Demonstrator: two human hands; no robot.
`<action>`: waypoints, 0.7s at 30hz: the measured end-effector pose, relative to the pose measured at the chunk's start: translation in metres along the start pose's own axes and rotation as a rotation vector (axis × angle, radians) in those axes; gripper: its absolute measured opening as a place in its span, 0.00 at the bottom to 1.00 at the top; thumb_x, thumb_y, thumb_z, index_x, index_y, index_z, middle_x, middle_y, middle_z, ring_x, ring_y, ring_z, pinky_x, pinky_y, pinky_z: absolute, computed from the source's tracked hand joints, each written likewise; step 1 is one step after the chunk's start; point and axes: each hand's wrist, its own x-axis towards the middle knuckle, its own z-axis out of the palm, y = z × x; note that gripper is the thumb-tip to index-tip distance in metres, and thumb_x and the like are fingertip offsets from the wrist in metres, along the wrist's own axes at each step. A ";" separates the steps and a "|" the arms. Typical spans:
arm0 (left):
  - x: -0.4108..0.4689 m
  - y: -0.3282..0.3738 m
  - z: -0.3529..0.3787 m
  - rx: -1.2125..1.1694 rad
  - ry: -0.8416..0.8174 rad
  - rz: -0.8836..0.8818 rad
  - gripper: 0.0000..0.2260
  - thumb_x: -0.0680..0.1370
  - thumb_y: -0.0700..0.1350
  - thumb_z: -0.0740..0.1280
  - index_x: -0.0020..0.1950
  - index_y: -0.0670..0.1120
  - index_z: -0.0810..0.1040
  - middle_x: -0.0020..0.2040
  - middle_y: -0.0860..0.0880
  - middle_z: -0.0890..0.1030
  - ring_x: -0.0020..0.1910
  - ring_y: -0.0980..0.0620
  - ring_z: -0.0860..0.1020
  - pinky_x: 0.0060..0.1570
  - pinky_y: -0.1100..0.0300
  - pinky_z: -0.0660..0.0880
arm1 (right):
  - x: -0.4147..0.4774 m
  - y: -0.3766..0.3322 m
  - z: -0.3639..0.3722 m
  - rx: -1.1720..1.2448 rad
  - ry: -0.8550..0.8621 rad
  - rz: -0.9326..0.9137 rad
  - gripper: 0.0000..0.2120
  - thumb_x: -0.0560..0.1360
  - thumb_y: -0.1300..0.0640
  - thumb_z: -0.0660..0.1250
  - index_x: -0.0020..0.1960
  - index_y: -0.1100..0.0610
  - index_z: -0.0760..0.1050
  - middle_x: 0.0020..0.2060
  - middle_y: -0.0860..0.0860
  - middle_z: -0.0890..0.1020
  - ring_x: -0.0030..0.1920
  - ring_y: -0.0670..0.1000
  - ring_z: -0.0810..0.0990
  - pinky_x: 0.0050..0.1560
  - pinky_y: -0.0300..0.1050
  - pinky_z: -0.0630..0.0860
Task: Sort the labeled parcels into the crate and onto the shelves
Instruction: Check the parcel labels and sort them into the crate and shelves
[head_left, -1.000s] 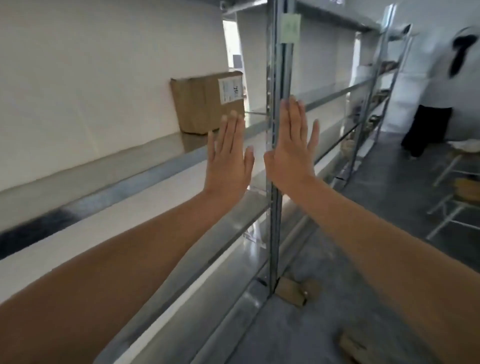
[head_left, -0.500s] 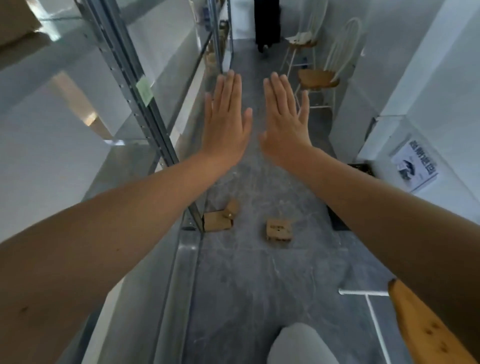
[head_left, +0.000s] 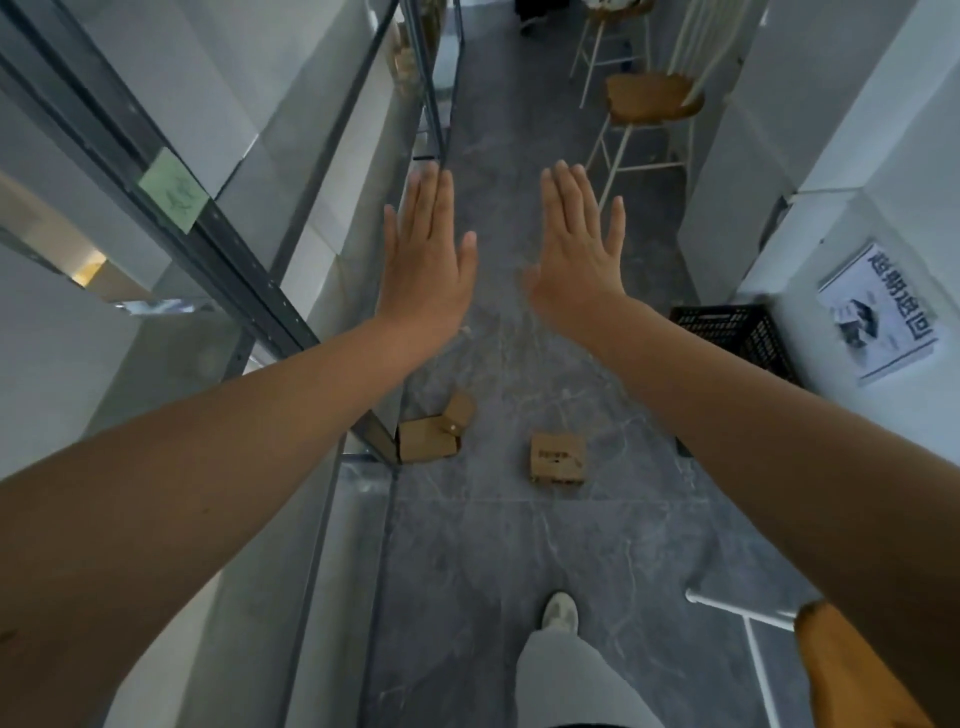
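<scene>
My left hand (head_left: 428, 260) and my right hand (head_left: 576, 249) are stretched out flat in front of me, fingers together, holding nothing. Below them on the grey floor lie two small cardboard parcels: one (head_left: 428, 439) with an open flap against the foot of the shelf post, another (head_left: 558, 460) lying flat to its right. A black plastic crate (head_left: 737, 332) stands by the right wall, partly hidden behind my right forearm. The metal shelving (head_left: 208, 244) runs along the left.
A green label (head_left: 174, 189) is stuck on the shelf post. Wooden chairs (head_left: 649, 98) stand further down the aisle, and another chair's edge (head_left: 841, 670) is at the lower right. A printed sheet (head_left: 878, 317) hangs on the right wall. My leg and shoe (head_left: 561, 613) are below.
My view swung from the shelf with a large box down to the aisle floor. My hands have spread slightly apart and stay flat and empty.
</scene>
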 end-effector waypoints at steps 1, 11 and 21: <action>0.011 0.002 0.005 -0.002 0.005 -0.009 0.27 0.85 0.49 0.49 0.81 0.40 0.46 0.81 0.44 0.47 0.80 0.48 0.43 0.78 0.46 0.41 | 0.012 0.009 0.003 0.006 -0.010 -0.001 0.41 0.78 0.52 0.61 0.80 0.58 0.37 0.80 0.51 0.40 0.78 0.51 0.35 0.74 0.60 0.33; 0.056 0.007 0.058 -0.026 -0.015 -0.147 0.26 0.85 0.49 0.49 0.81 0.42 0.46 0.82 0.45 0.46 0.80 0.50 0.43 0.78 0.48 0.40 | 0.080 0.052 0.036 0.067 -0.131 -0.025 0.39 0.79 0.57 0.57 0.80 0.57 0.36 0.80 0.51 0.39 0.78 0.50 0.35 0.75 0.60 0.34; 0.079 -0.007 0.117 -0.102 -0.092 -0.198 0.26 0.85 0.48 0.50 0.81 0.42 0.45 0.82 0.46 0.46 0.80 0.49 0.44 0.78 0.48 0.40 | 0.103 0.087 0.089 0.096 -0.253 0.038 0.39 0.79 0.55 0.58 0.80 0.57 0.36 0.79 0.50 0.39 0.78 0.50 0.34 0.75 0.60 0.33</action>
